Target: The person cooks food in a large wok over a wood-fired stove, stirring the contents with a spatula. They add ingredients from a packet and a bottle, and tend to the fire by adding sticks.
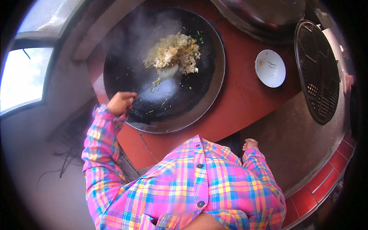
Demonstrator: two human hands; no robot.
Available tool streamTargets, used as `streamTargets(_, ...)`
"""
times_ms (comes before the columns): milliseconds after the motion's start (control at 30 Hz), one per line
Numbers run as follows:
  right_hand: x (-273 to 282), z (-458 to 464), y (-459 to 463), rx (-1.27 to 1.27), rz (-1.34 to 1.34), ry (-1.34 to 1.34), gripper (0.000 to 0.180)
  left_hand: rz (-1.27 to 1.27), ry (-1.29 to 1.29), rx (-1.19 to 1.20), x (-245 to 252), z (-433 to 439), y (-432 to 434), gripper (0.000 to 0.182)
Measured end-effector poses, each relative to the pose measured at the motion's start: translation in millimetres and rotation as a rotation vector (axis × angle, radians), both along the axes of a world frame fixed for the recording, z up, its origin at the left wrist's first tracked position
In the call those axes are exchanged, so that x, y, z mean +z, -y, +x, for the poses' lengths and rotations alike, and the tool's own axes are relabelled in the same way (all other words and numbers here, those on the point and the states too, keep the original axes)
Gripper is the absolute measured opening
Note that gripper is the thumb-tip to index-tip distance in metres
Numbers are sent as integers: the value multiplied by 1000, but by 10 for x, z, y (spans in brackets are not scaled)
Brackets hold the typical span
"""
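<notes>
My left hand (122, 102) is closed at the near-left rim of a large black wok (198, 100). From it the thin, dim handle of a spatula runs over the wok, and the blurred metal blade (168, 72) meets the near side of a heap of fried rice (175, 53). Egg-like yellow bits show in the rice. Chopped green pieces and stray grains are scattered over the wok's dark surface, and steam rises at its far left. My right hand (250, 144) hangs low beside my body with curled fingers, and nothing shows in it.
A white bowl (270, 68) with green scraps stands on the red tiled stove top (238, 97), right of the wok. Behind it is a large metal lid or pan (261, 14). A round perforated metal plate (317, 72) stands at the right. Dry twigs (67, 159) lie lower left.
</notes>
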State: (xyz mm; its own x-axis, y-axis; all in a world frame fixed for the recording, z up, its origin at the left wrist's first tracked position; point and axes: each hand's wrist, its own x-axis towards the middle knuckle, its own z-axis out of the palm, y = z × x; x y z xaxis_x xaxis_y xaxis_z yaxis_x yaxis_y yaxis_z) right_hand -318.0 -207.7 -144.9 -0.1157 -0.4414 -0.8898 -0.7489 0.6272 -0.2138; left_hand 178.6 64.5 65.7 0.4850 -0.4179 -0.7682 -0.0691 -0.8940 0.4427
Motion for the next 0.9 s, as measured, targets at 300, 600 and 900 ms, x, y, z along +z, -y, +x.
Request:
streamTargets(300, -10, 63, 10, 11, 34, 62, 11, -228, 198, -209, -852, -606, 587, 38)
streamTargets(600, 59, -190, 50, -39, 5, -69, 10, -526, -370, 717, -314, 23, 1083, 37)
streamTargets(900, 210, -49, 74, 4, -2, 53, 13, 78, 531, -44, -976, -165, 859, 40)
